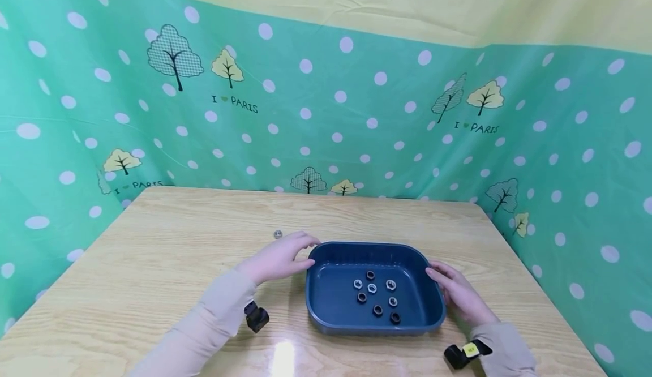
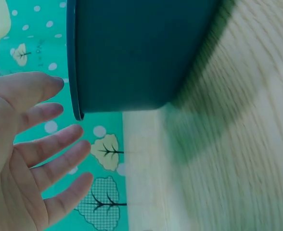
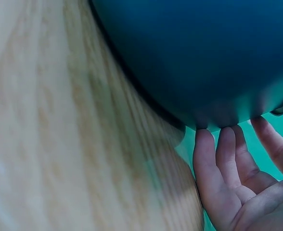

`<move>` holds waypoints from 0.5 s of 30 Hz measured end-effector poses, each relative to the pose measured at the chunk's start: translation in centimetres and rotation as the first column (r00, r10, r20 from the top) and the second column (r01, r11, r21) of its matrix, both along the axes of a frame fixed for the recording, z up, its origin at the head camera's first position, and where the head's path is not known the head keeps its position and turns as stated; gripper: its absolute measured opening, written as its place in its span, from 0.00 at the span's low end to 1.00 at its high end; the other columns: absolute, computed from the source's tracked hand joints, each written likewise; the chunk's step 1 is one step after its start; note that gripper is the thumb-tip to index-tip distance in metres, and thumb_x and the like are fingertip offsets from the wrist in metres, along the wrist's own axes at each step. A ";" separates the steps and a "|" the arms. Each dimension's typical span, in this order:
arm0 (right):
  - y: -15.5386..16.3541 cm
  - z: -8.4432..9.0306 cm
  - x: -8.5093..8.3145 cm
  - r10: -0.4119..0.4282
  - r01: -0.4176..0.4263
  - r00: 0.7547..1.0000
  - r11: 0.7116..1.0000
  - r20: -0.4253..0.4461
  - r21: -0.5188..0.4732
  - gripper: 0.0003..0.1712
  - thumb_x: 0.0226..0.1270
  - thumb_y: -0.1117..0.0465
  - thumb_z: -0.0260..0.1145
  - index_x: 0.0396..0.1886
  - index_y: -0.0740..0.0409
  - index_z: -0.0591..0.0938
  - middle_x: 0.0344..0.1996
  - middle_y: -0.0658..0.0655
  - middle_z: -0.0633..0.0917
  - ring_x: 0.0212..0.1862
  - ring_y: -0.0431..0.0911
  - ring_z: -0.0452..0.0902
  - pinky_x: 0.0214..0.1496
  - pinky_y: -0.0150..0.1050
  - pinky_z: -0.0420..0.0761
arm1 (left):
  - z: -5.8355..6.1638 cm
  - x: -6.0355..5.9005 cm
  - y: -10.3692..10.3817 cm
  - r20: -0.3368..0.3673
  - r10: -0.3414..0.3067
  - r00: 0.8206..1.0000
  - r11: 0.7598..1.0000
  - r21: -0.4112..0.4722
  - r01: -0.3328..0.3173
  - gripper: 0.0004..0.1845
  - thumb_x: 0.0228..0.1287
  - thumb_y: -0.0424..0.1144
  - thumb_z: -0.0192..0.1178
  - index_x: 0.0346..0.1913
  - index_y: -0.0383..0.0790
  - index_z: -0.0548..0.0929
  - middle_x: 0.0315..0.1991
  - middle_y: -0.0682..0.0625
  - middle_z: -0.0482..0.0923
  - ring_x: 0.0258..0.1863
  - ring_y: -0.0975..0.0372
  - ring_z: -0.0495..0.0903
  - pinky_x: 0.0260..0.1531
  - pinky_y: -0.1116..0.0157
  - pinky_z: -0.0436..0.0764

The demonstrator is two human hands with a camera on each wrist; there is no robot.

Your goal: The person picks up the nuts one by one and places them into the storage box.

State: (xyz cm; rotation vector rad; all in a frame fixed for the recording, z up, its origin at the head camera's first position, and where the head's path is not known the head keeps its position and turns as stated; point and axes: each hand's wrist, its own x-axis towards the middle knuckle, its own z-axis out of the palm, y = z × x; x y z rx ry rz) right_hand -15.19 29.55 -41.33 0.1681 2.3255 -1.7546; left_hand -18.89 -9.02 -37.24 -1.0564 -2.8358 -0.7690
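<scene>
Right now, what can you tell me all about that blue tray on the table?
The blue tray is a dark blue-green rectangle with rounded corners, low walls and a thin rim; it looks like plastic. It sits flat on the wooden table, open side up, with small nuts, some silver and some black, loose on its floor. The left hand is at its left end with spread fingers, and the right hand has its fingertips against the right wall.
</scene>
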 end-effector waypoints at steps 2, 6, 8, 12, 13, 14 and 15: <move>0.0 0.0 0.1 -0.002 0.002 1.000 1.000 -0.002 -0.003 0.33 0.73 0.53 0.52 0.68 0.69 0.59 0.28 0.45 0.74 0.15 0.36 0.59 0.22 0.29 0.65 | -0.2 0.1 -0.3 0.009 0.012 1.000 1.000 -0.007 -0.012 0.21 0.64 0.40 0.59 0.59 0.38 0.75 0.54 0.44 0.76 0.55 0.53 0.76 0.56 0.53 0.75; -0.1 -0.1 0.0 -0.008 0.008 1.000 1.000 -0.005 -0.008 0.33 0.72 0.52 0.53 0.68 0.68 0.60 0.34 0.45 0.76 0.19 0.36 0.63 0.24 0.28 0.67 | -0.6 0.2 -1.0 0.043 0.038 0.998 0.999 -0.010 -0.038 0.21 0.65 0.41 0.58 0.59 0.37 0.75 0.55 0.43 0.76 0.55 0.51 0.76 0.56 0.52 0.75; -0.1 -0.1 0.0 -0.010 0.010 1.000 1.000 -0.007 -0.013 0.33 0.72 0.52 0.53 0.68 0.68 0.60 0.37 0.46 0.77 0.20 0.36 0.65 0.25 0.28 0.67 | -0.9 0.2 -1.4 0.048 0.047 0.998 0.999 -0.014 -0.046 0.21 0.65 0.41 0.58 0.59 0.37 0.75 0.54 0.43 0.76 0.55 0.51 0.76 0.55 0.52 0.75; -0.1 -0.1 0.1 -0.002 0.001 1.000 0.999 -0.021 -0.034 0.33 0.72 0.52 0.53 0.66 0.70 0.61 0.39 0.46 0.78 0.26 0.35 0.71 0.28 0.28 0.72 | -1.3 0.3 -2.2 0.058 0.047 0.997 0.999 -0.010 -0.047 0.19 0.65 0.40 0.58 0.56 0.36 0.77 0.51 0.43 0.78 0.52 0.51 0.77 0.53 0.53 0.76; -0.1 -0.2 0.1 -0.001 0.000 1.000 0.999 -0.024 -0.039 0.32 0.72 0.52 0.54 0.66 0.70 0.62 0.39 0.46 0.78 0.27 0.35 0.72 0.29 0.28 0.72 | -1.4 0.3 -2.4 0.064 0.044 0.997 0.999 -0.004 -0.044 0.18 0.65 0.40 0.58 0.55 0.36 0.77 0.50 0.44 0.78 0.51 0.52 0.78 0.52 0.53 0.76; -0.1 -0.2 0.1 0.002 -0.003 1.000 0.999 -0.027 -0.045 0.32 0.72 0.52 0.54 0.65 0.70 0.62 0.39 0.46 0.78 0.29 0.35 0.73 0.30 0.28 0.74 | -1.5 0.3 -2.5 0.077 0.041 0.996 0.999 0.006 -0.041 0.17 0.65 0.40 0.58 0.54 0.36 0.78 0.50 0.44 0.79 0.50 0.52 0.78 0.52 0.53 0.76; -0.1 -0.2 0.1 0.004 -0.006 1.000 0.999 -0.029 -0.053 0.32 0.72 0.52 0.54 0.65 0.71 0.62 0.40 0.46 0.79 0.31 0.35 0.74 0.32 0.28 0.75 | -1.5 0.3 -2.7 0.092 0.037 0.995 0.999 0.019 -0.039 0.16 0.65 0.40 0.58 0.53 0.36 0.79 0.49 0.44 0.79 0.50 0.52 0.78 0.52 0.53 0.76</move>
